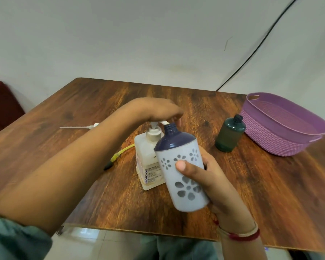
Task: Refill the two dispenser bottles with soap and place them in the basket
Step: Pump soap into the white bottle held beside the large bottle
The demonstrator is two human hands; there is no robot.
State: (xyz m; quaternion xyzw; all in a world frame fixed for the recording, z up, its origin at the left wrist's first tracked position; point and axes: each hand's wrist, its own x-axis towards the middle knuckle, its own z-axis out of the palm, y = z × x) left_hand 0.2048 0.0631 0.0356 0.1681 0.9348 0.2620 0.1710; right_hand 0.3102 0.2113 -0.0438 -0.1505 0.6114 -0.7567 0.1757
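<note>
My right hand (212,182) grips a grey dispenser bottle (184,177) with flower cut-outs and a dark blue top, tilted with its open neck under the spout of the white soap pump bottle (148,162). My left hand (158,109) rests on top of that pump head, fingers bent down over it. A dark green dispenser bottle (230,134) without a cap stands upright on the table, just left of the purple basket (281,126) at the right. The basket has nothing visible in it.
A loose white pump head with a long tube (79,127) lies on the wooden table (270,194) at the back left. A yellow cable end (118,153) lies left of the soap bottle. A black cable (261,44) runs up the wall.
</note>
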